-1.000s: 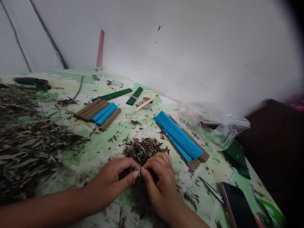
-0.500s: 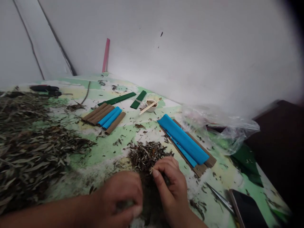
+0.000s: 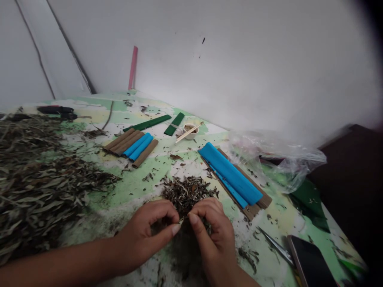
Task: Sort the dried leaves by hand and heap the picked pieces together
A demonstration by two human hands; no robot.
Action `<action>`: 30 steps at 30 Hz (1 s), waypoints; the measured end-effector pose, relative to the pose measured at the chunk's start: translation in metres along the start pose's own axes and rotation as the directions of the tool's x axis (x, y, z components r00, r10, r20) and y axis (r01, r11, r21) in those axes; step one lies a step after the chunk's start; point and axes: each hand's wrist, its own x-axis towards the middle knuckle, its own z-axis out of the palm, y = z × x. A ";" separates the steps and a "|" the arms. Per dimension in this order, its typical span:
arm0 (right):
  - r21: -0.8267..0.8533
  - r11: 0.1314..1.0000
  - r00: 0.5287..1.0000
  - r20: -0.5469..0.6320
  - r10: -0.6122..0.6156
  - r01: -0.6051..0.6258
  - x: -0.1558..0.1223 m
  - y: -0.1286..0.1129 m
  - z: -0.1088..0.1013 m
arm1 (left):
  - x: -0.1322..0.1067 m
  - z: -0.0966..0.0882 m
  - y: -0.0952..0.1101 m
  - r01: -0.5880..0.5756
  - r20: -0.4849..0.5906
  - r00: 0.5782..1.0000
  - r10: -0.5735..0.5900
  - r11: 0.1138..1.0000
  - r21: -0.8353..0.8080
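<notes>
My left hand (image 3: 149, 235) and my right hand (image 3: 211, 235) meet at the near edge of a small heap of crumbled dry leaves (image 3: 187, 192). Both are closed in a pinch, thumbs and forefingers nearly touching, with a bit of dry leaf between them. What lies under the palms is hidden. Just right of my right hand lie blue paper rolls on brown sheets (image 3: 231, 175).
A big pile of dried leaves (image 3: 36, 179) covers the table's left. Brown and blue rolled tubes (image 3: 133, 145), green strips (image 3: 149, 122), a small cup with a stick (image 3: 189, 130), a plastic bag (image 3: 275, 157), scissors (image 3: 273, 245) and a phone (image 3: 311, 263) lie around.
My left hand, which had dropped low toward me half a second ago, has come back up to meet the right hand's fingertips at the heap.
</notes>
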 end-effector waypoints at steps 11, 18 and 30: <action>-0.045 0.995 0.993 0.074 -0.088 0.091 0.001 -0.007 -0.006 | -0.004 0.001 -0.003 -0.018 0.034 0.999 0.018 1.000 0.007; -0.041 0.997 0.991 0.120 -0.066 0.072 0.000 -0.006 -0.001 | -0.005 0.003 -0.005 -0.027 0.061 0.998 0.024 0.998 0.048; 0.064 0.993 0.995 0.007 -0.095 0.095 0.007 -0.006 -0.006 | -0.006 -0.003 0.004 -0.310 0.365 0.864 0.347 0.938 -0.158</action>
